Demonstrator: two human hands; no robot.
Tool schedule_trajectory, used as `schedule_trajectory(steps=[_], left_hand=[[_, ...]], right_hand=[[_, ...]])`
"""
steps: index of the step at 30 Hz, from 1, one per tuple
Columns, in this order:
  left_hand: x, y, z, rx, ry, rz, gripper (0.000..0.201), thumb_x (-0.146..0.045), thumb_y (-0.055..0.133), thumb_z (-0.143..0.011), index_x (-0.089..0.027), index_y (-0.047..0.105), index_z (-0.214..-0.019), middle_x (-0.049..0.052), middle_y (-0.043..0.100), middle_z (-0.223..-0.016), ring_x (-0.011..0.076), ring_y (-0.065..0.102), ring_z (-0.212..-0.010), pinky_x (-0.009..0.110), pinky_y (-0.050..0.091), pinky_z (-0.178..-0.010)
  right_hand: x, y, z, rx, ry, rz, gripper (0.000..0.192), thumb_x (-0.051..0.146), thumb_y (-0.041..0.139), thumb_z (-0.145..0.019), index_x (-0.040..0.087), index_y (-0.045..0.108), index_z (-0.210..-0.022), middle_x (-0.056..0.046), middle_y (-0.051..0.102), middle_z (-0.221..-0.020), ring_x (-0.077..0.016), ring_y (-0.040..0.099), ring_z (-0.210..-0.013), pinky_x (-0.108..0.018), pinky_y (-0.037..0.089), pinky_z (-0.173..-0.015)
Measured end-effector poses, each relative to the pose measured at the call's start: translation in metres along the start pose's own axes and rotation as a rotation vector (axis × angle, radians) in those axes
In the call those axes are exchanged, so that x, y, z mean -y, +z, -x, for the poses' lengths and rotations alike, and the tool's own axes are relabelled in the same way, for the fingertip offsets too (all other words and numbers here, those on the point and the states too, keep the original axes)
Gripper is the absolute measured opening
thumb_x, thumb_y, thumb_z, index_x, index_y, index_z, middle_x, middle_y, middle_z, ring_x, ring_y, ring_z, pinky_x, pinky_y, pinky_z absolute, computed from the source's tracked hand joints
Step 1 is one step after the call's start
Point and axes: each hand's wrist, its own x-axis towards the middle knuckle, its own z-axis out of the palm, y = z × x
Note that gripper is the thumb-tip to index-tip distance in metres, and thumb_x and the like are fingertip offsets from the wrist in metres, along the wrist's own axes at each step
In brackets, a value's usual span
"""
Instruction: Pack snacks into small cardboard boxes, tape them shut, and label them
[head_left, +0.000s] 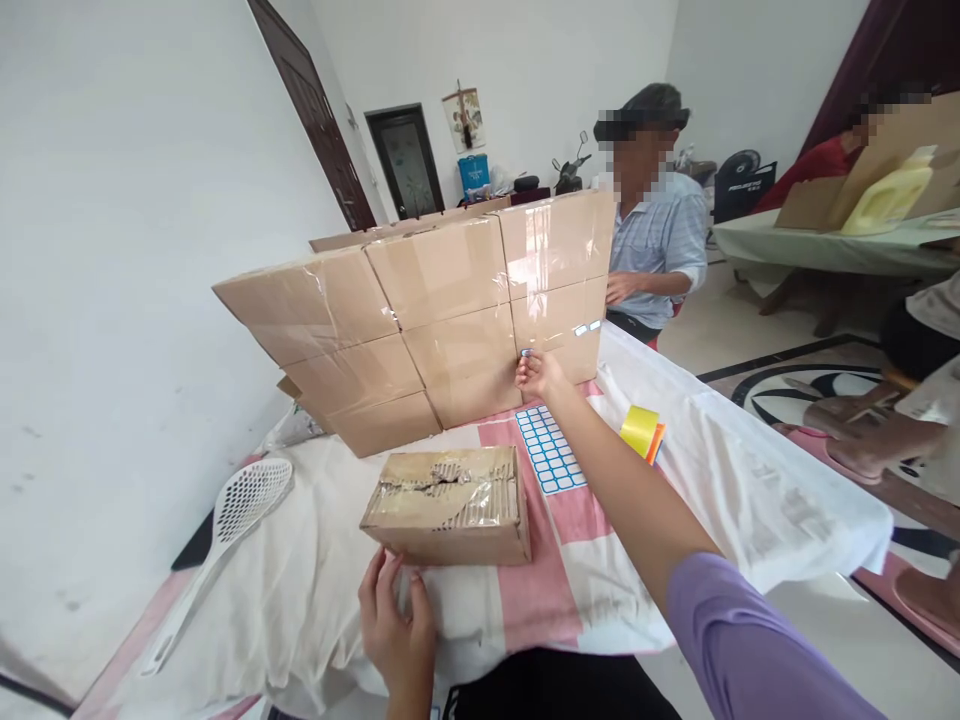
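My right hand (534, 374) is stretched out to the cardboard partition (457, 350), its fingers pinched on a small blue-edged label sticker (526, 353). Whether the sticker touches the cardboard I cannot tell. Two similar stickers (587, 328) are stuck on the right part of the partition. Below my right forearm lies a sheet of blue-edged label stickers (551, 452), partly covered by the arm. My left hand (397, 620) is open, fingers apart, with its fingertips at the near lower edge of a small taped cardboard box (450, 508).
A white slotted skimmer (251, 500) lies on the cloth at left. Yellow and orange sticky pads (640, 432) are to the right of my forearm. Behind the partition sits a person in a light blue shirt (667, 230). A yellow jug (890, 195) stands on another table.
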Motion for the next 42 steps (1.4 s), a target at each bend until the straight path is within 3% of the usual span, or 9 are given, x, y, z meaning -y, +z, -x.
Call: schedule_trajectory(steps=[6, 9, 11, 15, 18, 22, 27, 37, 42], left_hand=[[-0.001, 0.002, 0.000, -0.033, -0.010, -0.013, 0.028, -0.027, 0.058, -0.094, -0.020, 0.064, -0.120, 0.015, 0.063, -0.135, 0.0314, 0.063, -0.124, 0.047, 0.052, -0.102], [-0.001, 0.002, 0.001, -0.033, -0.046, -0.001, 0.027, -0.029, 0.058, -0.093, -0.020, 0.065, -0.118, 0.015, 0.063, -0.134, 0.0316, 0.063, -0.123, 0.047, 0.052, -0.102], [-0.004, 0.000, 0.000, -0.016, -0.089, 0.035, 0.029, -0.031, 0.058, -0.093, -0.020, 0.064, -0.119, 0.015, 0.063, -0.135, 0.0318, 0.062, -0.125, 0.047, 0.050, -0.105], [-0.011, -0.003, -0.007, -0.027, -0.281, 0.214, 0.042, -0.034, 0.059, -0.092, -0.020, 0.059, -0.131, 0.015, 0.060, -0.138, 0.0326, 0.056, -0.132, 0.051, 0.046, -0.111], [-0.014, -0.003, -0.025, -0.082, -0.457, 0.413, 0.039, -0.038, 0.055, -0.092, -0.022, 0.057, -0.128, 0.012, 0.062, -0.133, 0.0303, 0.060, -0.126, 0.049, 0.050, -0.104], [-0.010, 0.003, -0.056, -0.148, -0.607, 0.602, 0.024, -0.036, 0.051, -0.086, -0.023, 0.054, -0.106, 0.003, 0.061, -0.108, 0.0202, 0.066, -0.103, 0.038, 0.055, -0.090], [-0.002, 0.012, -0.069, -0.059, -0.728, 0.658, 0.023, -0.038, 0.053, -0.077, -0.026, 0.045, -0.094, -0.005, 0.050, -0.080, 0.0128, 0.050, -0.065, 0.026, 0.044, -0.060], [0.009, 0.019, -0.064, -0.058, -0.738, 0.763, 0.027, -0.041, 0.060, -0.071, -0.023, 0.047, -0.087, -0.005, 0.050, -0.077, 0.0116, 0.047, -0.065, 0.023, 0.037, -0.057], [0.005, 0.018, -0.062, -0.039, -0.739, 0.799, 0.027, -0.042, 0.064, -0.073, -0.022, 0.051, -0.088, -0.005, 0.054, -0.079, 0.0115, 0.048, -0.066, 0.023, 0.035, -0.057]], right_hand=[[0.000, 0.011, 0.003, -0.056, 0.030, -0.095, 0.030, 0.037, 0.063, -0.100, 0.016, 0.063, -0.121, -0.007, 0.067, -0.113, -0.0172, 0.068, -0.089, -0.034, 0.061, -0.075], [-0.005, 0.008, 0.015, -0.052, 0.030, -0.134, 0.022, 0.035, 0.062, -0.101, 0.014, 0.064, -0.106, -0.001, 0.065, -0.090, -0.0100, 0.060, -0.067, -0.023, 0.053, -0.058], [-0.015, -0.004, 0.034, -0.037, 0.030, -0.160, 0.021, 0.028, 0.057, -0.102, 0.015, 0.058, -0.086, 0.005, 0.053, -0.068, -0.0056, 0.044, -0.050, -0.017, 0.038, -0.045], [-0.053, -0.044, 0.097, 0.000, 0.046, -0.197, 0.026, 0.018, 0.058, -0.089, 0.020, 0.045, -0.068, 0.011, 0.030, -0.049, -0.0058, 0.024, -0.041, -0.019, 0.022, -0.040], [-0.094, -0.069, 0.149, -0.003, 0.084, -0.197, 0.024, 0.026, 0.073, -0.071, 0.020, 0.050, -0.069, 0.012, 0.032, -0.048, -0.0052, 0.025, -0.041, -0.020, 0.021, -0.041], [-0.140, -0.076, 0.187, -0.040, 0.104, -0.180, 0.033, 0.032, 0.078, -0.058, 0.021, 0.048, -0.063, 0.013, 0.032, -0.047, -0.0034, 0.022, -0.040, -0.021, 0.015, -0.042], [-0.163, -0.073, 0.195, -0.023, 0.153, -0.134, 0.030, 0.034, 0.077, -0.059, 0.020, 0.050, -0.062, 0.013, 0.032, -0.046, -0.0030, 0.020, -0.039, -0.022, 0.010, -0.043], [-0.169, -0.075, 0.197, -0.021, 0.152, -0.106, 0.028, 0.036, 0.073, -0.064, 0.021, 0.050, -0.061, 0.013, 0.030, -0.046, -0.0030, 0.019, -0.040, -0.023, 0.010, -0.044], [-0.167, -0.073, 0.193, -0.015, 0.137, 0.087, 0.035, 0.041, 0.075, -0.065, 0.023, 0.046, -0.057, 0.011, 0.034, -0.044, -0.0053, 0.024, -0.040, -0.026, 0.013, -0.043]])
